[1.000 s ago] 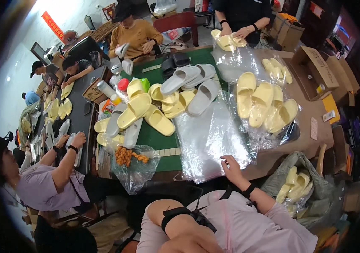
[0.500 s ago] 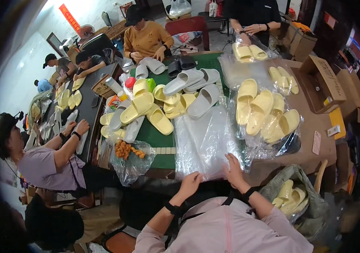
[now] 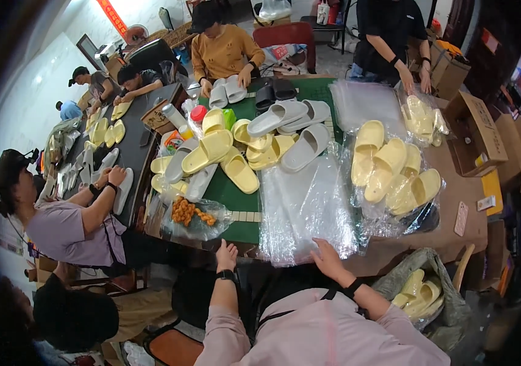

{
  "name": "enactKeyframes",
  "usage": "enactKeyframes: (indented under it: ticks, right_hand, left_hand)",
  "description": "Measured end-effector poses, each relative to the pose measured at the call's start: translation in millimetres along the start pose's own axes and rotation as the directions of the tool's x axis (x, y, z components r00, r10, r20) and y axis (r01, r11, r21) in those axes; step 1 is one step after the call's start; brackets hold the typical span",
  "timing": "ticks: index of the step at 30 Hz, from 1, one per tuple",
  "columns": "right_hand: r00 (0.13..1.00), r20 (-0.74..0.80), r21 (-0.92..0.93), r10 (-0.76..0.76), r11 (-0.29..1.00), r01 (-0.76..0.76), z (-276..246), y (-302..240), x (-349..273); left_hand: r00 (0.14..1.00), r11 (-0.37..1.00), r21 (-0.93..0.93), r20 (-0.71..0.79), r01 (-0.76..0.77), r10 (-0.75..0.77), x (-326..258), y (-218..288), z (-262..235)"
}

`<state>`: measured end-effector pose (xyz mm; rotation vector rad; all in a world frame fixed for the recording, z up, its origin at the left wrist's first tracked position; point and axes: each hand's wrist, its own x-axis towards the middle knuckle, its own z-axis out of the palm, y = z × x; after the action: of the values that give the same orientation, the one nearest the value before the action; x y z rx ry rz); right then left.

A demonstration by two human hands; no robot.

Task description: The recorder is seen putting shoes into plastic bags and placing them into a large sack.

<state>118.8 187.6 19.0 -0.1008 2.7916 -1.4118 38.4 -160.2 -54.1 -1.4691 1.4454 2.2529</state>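
Note:
A stack of clear plastic bags (image 3: 306, 207) lies at the table's near edge in front of me. My left hand (image 3: 226, 255) is off to the left of the bags, palm turned up, fingers apart and nothing in it. At the stack's lower right corner my right hand (image 3: 327, 257) has its fingers stretched out over the plastic, touching or just above it. Beyond the bags lie a loose grey slipper (image 3: 306, 148) and a heap of pale yellow slippers (image 3: 207, 151) and grey ones. Bagged yellow slippers (image 3: 388, 168) sit to the right of the stack.
A clear bag of orange-brown snacks (image 3: 190, 210) is at the near left. An open carton (image 3: 477, 131) and a phone (image 3: 461, 218) stand or lie at right. A sack of yellow slippers (image 3: 422, 293) is beside me. Co-workers handle slippers around the tables.
My left hand has left the bags' near edge, moving left and opening. My right hand has shifted slightly down and left. The far-right co-worker has moved a bagged yellow pair to the right.

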Motion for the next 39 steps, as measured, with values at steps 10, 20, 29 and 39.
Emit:
enactKeyframes:
  ticks: [10, 20, 29, 39]
  right_hand:
    - [0.992, -0.042, -0.014, 0.119, 0.993, -0.12, 13, -13, 23]
    - [0.94, -0.164, 0.089, 0.301, 0.953, -0.29, 27, -37, 51]
    - [0.982, -0.073, -0.196, 0.175, 0.963, -0.187, 44, -13, 60]
    - [0.735, 0.652, -0.275, 0.186, 0.961, 0.001, 65, 22, 74]
  left_hand:
    - [0.999, 0.998, -0.035, 0.028, 0.046, -0.045, 39, 46, 38]
    - [0.825, 0.78, 0.441, -0.14, -0.443, 0.548, 105, 72, 17]
    - [0.999, 1.0, -0.01, 0.037, -0.004, 0.005, 67, 79, 68]
    - [0.397, -0.155, 0.389, 0.917, -0.908, -0.026, -65, -59, 143]
